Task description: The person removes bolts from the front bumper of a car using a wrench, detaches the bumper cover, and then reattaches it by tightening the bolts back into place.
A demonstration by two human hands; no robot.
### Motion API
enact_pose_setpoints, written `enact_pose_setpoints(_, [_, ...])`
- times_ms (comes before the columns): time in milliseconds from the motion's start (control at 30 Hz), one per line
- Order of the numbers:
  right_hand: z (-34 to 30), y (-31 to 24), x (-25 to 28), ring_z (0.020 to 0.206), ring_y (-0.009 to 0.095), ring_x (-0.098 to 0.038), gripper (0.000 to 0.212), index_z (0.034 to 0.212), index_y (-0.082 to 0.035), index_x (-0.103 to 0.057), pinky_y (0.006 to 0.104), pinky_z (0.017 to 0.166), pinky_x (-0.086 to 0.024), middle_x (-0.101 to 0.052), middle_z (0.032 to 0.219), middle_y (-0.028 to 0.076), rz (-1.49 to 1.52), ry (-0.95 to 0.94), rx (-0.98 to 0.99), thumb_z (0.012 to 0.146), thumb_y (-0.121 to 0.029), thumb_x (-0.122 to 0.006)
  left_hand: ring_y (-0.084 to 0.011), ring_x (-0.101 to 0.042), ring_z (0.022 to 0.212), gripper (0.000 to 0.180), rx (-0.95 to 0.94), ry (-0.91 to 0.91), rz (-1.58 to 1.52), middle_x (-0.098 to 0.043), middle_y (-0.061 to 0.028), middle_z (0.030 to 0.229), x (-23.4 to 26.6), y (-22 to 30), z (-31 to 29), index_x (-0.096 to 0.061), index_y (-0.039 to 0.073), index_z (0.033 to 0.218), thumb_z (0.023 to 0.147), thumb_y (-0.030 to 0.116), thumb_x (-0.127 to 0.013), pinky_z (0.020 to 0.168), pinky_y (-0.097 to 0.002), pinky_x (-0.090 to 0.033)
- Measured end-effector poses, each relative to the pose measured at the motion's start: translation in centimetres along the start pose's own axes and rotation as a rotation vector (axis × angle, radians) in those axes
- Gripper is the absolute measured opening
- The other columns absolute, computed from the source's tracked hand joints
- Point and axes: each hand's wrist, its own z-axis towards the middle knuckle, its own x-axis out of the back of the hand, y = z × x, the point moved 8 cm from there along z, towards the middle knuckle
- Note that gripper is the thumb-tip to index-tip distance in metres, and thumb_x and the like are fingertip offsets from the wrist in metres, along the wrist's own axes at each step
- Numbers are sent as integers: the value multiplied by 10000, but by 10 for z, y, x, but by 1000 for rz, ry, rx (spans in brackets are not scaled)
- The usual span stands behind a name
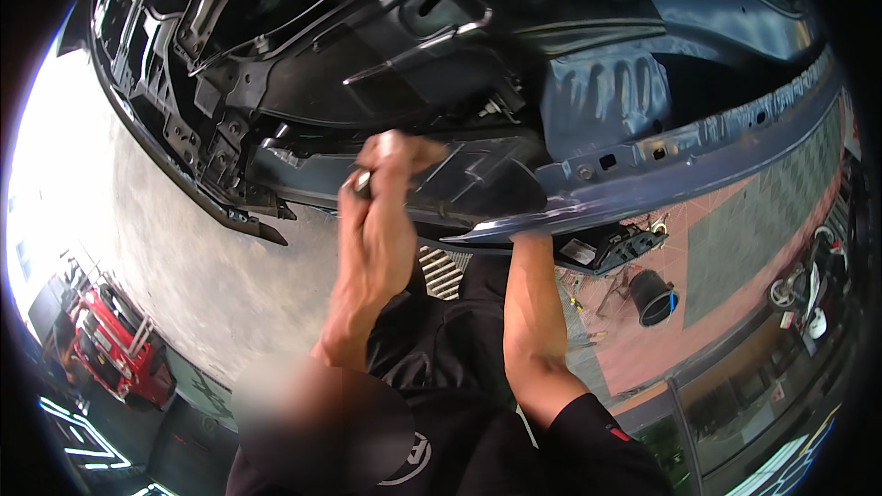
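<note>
My left hand (378,193) is raised in a fist against the stripped front of a dark blue car, shut on a small metal tool (361,183) whose tip shows at the knuckles. It rests on a black plastic panel (478,184) under the engine bay. My right forearm (531,312) reaches up behind the lower edge of the blue body panel (643,174); the hand itself is hidden there. A black frame with brackets (211,129) runs along the car's left side.
A red vehicle (119,349) stands at the lower left on grey concrete (211,266). A black cylindrical bin (654,298) lies on red and grey tiles on the right, near a white machine (813,294). A black-shirted torso (441,358) fills the bottom centre.
</note>
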Motion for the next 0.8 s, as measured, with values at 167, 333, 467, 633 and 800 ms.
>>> enact_pose_setpoints(167, [-33, 6, 0, 935, 152, -584, 249, 1222, -24, -596, 318, 909, -477, -643, 1104, 50, 22, 116, -34, 1029, -182, -604, -80, -507, 668, 500, 84, 79, -138, -662, -68, 869, 21, 14, -16, -636, -20, 1132, 1142, 414, -388, 634, -240, -402])
enact_pose_setpoints(333, [-158, -36, -31, 910, 146, -587, 236, 1209, -22, -601, 313, 892, -484, -645, 1086, 46, -116, 177, -47, 1026, -169, -619, -107, -611, 788, 278, -164, -16, -160, -698, -106, 929, -17, 20, -26, -603, -58, 1252, 1090, 151, -518, 715, -242, -492])
enact_pose_setpoints(467, [-204, -115, -64, 681, 59, -496, 285, 988, 10, -690, 257, 613, -413, -641, 817, 15, -616, 70, 196, 1066, -259, -633, -134, -657, 819, 303, -240, -27, 17, -724, -142, 1001, -45, 12, -31, -575, -54, 1311, 1020, 27, -605, 735, -281, -541])
enact_pose_setpoints(633, [-199, -154, -81, 531, 33, -406, 271, 890, 9, -695, 252, 483, -332, -549, 605, 0, -1024, -40, 387, 1044, -214, -680, -295, -670, 884, 408, -327, 23, 184, -716, -173, 1095, -60, 6, -32, -550, -53, 1354, 969, 18, -663, 787, -386, -566])
enact_pose_setpoints(800, [-204, -165, -96, 575, 44, -528, 244, 899, 22, -691, 218, 518, -413, -625, 647, 14, -859, -99, 491, 1048, -170, -672, -302, -659, 938, 407, -431, 22, 310, -723, -179, 1082, -75, 20, -28, -546, -41, 1363, 981, 45, -657, 814, -398, -554])
